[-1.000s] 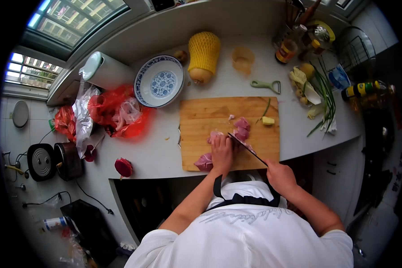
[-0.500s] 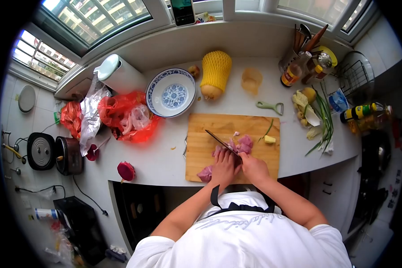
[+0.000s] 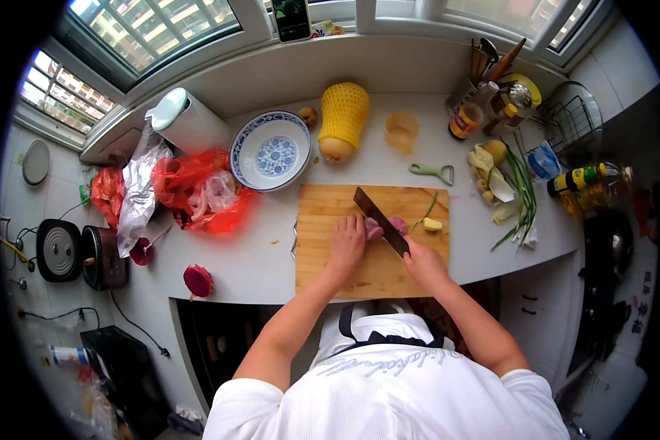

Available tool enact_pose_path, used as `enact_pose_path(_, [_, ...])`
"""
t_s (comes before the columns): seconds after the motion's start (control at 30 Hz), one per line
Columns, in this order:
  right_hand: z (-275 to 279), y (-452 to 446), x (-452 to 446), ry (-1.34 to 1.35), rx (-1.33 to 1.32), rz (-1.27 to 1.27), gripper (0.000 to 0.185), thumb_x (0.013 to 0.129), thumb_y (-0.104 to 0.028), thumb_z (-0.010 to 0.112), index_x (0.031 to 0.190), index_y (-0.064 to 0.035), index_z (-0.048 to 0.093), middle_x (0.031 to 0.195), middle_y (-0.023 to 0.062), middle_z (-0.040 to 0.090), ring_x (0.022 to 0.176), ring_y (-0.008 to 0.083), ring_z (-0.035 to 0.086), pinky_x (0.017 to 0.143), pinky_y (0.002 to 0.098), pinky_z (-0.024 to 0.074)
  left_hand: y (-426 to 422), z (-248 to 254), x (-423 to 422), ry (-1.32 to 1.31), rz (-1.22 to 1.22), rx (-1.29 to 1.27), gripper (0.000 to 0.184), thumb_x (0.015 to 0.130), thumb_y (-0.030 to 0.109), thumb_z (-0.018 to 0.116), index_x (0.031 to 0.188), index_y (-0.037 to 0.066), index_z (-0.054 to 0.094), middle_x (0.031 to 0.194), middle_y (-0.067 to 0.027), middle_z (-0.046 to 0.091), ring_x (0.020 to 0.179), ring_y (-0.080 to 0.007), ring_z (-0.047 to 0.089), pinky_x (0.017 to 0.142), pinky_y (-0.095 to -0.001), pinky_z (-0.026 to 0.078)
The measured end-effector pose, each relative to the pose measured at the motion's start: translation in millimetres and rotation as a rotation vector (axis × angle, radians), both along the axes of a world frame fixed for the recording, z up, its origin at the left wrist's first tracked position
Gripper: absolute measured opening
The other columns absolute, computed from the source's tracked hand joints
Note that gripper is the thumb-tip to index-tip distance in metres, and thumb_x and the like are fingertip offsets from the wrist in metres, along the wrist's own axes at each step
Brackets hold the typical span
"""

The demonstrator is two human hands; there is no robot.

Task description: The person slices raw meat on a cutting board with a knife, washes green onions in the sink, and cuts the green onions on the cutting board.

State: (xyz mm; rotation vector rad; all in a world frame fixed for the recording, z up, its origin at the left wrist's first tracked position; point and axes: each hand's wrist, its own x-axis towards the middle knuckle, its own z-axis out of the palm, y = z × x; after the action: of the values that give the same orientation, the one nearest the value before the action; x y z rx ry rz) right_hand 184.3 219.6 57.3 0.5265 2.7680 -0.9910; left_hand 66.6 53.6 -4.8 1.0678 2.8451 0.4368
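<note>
Pink meat [image 3: 375, 229] sits mid-board on the wooden cutting board [image 3: 326, 204], knife [image 3: 380, 221] blade slanting across it, right hand [image 3: 425, 265] clenched on the handle. Left hand [image 3: 347, 243] is laid at the meat's left side, can't tell if gripping. Yellow chunk [image 3: 433, 224] right of meat; green peeler [image 3: 431, 171] behind board on the white desk [image 3: 253, 270].

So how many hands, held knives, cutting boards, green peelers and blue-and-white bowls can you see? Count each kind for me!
Hands: 2, a left hand and a right hand
Held knife: 1
Cutting board: 1
Green peeler: 1
Blue-and-white bowl: 1
Total: 6
</note>
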Motion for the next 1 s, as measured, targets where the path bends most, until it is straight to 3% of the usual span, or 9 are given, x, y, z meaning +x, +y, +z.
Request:
enact_pose_path(0.23, [2.9,-1.9,4.7,0.043,0.004,0.026,0.039,0.086,-0.012,0.055,0.125,-0.0116,0.057,0.077,0.0223,0.066,0.072,0.0420,0.064,0.066,0.0529,0.0501,-6.9,6.2,38.6,0.030,0.004,0.029,0.076,0.081,0.042,0.070,0.137,-0.003,0.045,0.127,-0.0166,0.053,0.110,-0.0299,0.052,0.086,-0.0406,0.043])
enact_pose_path(0.33, [28.4,-3.2,7.7,-0.021,0.049,0.063,0.041,0.085,-0.010,0.057,0.126,-0.0116,0.058,0.084,0.0200,0.067,0.074,0.0401,0.065,0.068,0.0511,0.0513,-6.4,11.9,29.2,0.195,-0.033,0.255,0.062,0.081,0.037,0.070,0.129,0.001,0.054,0.123,-0.0162,0.055,0.108,-0.0312,0.053,0.084,-0.0428,0.044])
enact_pose_path(0.43, [42.7,-6.6,17.0,0.087,0.064,0.105,0.042,0.084,-0.008,0.057,0.125,-0.0115,0.058,0.092,0.0171,0.068,0.077,0.0380,0.065,0.069,0.0488,0.0525,-5.9,3.4,24.6,0.076,-0.128,0.393,0.042,0.080,0.026,0.068,0.116,0.004,0.060,0.116,-0.0144,0.058,0.105,-0.0320,0.054,0.090,-0.0446,0.045])
enact_pose_path(0.53, [37.1,-9.0,19.0,0.021,0.091,0.142,0.042,0.084,-0.007,0.058,0.126,-0.0122,0.057,0.098,0.0146,0.068,0.081,0.0363,0.066,0.070,0.0471,0.0534,-4.7,3.5,26.7,0.020,-0.121,0.347,0.023,0.081,0.018,0.065,0.100,0.006,0.062,0.108,-0.0127,0.060,0.104,-0.0321,0.055,0.088,-0.0420,0.046])
enact_pose_path(0.63, [29.4,-8.0,28.8,0.029,0.091,0.150,0.043,0.085,-0.007,0.057,0.127,-0.0119,0.056,0.097,0.0139,0.068,0.082,0.0355,0.066,0.070,0.0466,0.0535,-5.8,5.3,27.6,0.029,-0.127,0.340,0.018,0.080,0.017,0.065,0.094,0.005,0.062,0.103,-0.0111,0.061,0.103,-0.0313,0.056,0.086,-0.0415,0.048])
enact_pose_path(0.73, [39.8,1.4,51.0,-0.139,0.097,0.133,0.042,0.085,-0.008,0.056,0.127,-0.0122,0.055,0.095,0.0136,0.068,0.080,0.0357,0.066,0.069,0.0466,0.0536,-7.3,-6.3,24.6,0.070,-0.157,0.344,0.019,0.080,0.015,0.065,0.095,0.006,0.062,0.103,-0.0107,0.062,0.101,-0.0311,0.057,0.086,-0.0412,0.049])
enact_pose_path(0.83, [42.3,10.3,68.7,-0.146,0.077,0.089,0.037,0.088,-0.008,0.052,0.125,-0.0119,0.058,0.095,0.0188,0.067,0.082,0.0385,0.065,0.072,0.0491,0.0519,-6.8,-10.3,24.4,0.070,-0.159,0.331,0.019,0.080,0.015,0.065,0.095,0.005,0.062,0.104,-0.0114,0.062,0.101,-0.0319,0.057,0.086,-0.0427,0.049])
enact_pose_path(1.0, [29.5,0.8,31.1,-0.171,0.121,0.160,0.035,0.087,-0.009,0.052,0.122,-0.0125,0.057,0.093,0.0145,0.068,0.078,0.0359,0.066,0.067,0.0470,0.0535,-6.8,-6.8,24.1,0.032,-0.129,0.378,0.018,0.081,0.017,0.066,0.095,0.006,0.062,0.105,-0.0113,0.062,0.101,-0.0330,0.057,0.088,-0.0445,0.049])
